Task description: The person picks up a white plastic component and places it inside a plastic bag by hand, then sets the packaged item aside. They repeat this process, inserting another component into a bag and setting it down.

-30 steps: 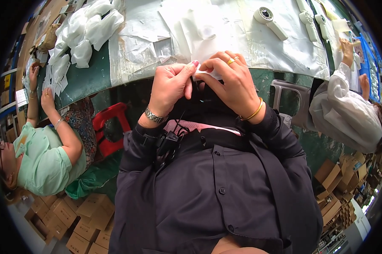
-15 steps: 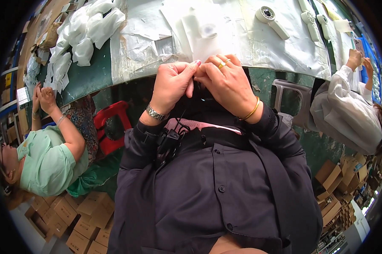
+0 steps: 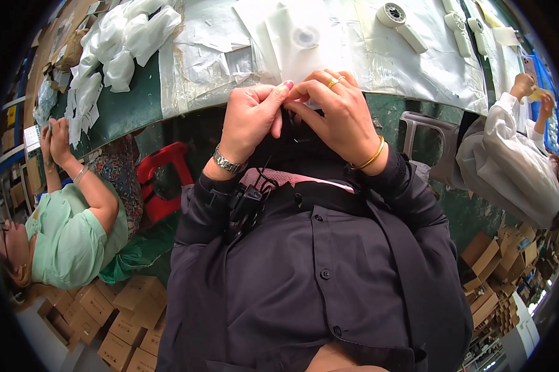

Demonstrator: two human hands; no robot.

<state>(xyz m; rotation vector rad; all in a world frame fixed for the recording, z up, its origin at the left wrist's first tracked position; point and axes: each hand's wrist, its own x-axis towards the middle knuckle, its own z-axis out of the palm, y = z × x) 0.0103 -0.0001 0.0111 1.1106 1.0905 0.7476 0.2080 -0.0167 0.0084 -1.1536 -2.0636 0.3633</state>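
Observation:
My left hand [image 3: 252, 118] is closed, its thumb pressed against its fingers just short of the table edge. Beside it my right hand [image 3: 336, 111] has its thumb and forefinger pinched together close to the left thumb tip. Whatever lies between the fingertips is too small or hidden to make out. Just beyond the hands, a frosted plastic bag [image 3: 290, 61] lies on the table, with a pale round shape [image 3: 306, 37] showing at it.
White handheld fans [image 3: 403, 28] lie on the plastic-covered table [image 3: 366, 77]. White bags [image 3: 127, 37] are heaped at far left. Co-workers sit on either side, one by a red chair [image 3: 163, 177], one by a grey chair [image 3: 429, 146]. Cardboard boxes [image 3: 124, 328] stand behind.
My right hand has turned slightly and its thumb now shows more, while the left hand stays nearly still. The co-worker at left has shifted their hands a little.

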